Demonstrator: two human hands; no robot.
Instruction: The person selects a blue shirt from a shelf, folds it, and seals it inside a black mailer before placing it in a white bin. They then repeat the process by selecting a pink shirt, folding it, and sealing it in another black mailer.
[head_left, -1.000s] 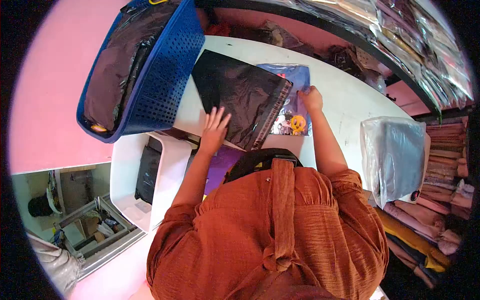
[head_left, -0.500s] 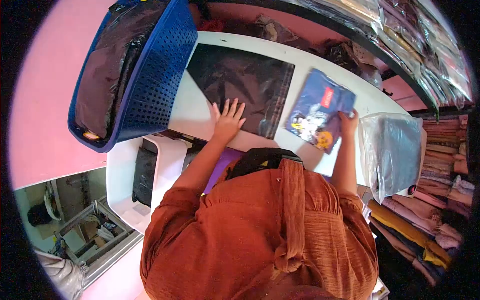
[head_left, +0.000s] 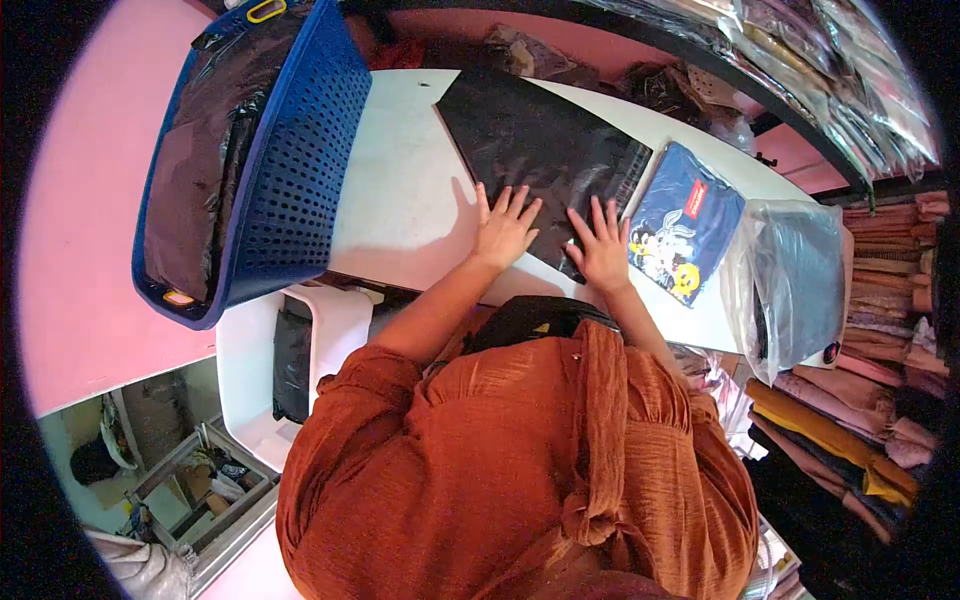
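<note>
A flat black plastic bag [head_left: 545, 135] lies on the white table [head_left: 395, 150], set at a slant. My left hand [head_left: 504, 232] rests on its near left edge, fingers spread. Near the bag's lower right corner, my right hand [head_left: 603, 258] lies with its fingers stretched out over the plastic. Just right of the bag is a folded navy garment [head_left: 690, 225] with a red label and cartoon figures printed on it. A clear plastic bag with something blue-grey inside [head_left: 800, 285] sits at the table's right end.
A blue perforated basket [head_left: 290, 170] holding dark plastic packs stands at the left. Below it is a white bin [head_left: 340, 335] with a black pack inside. A rack of plastic-wrapped items [head_left: 790, 70] runs along the upper right, with stacks of folded cloth [head_left: 890, 300] at the right.
The black bag has shifted right along the table, with my left hand on it. My right hand has let go of the navy garment, now farther right, and moved left onto the bag.
</note>
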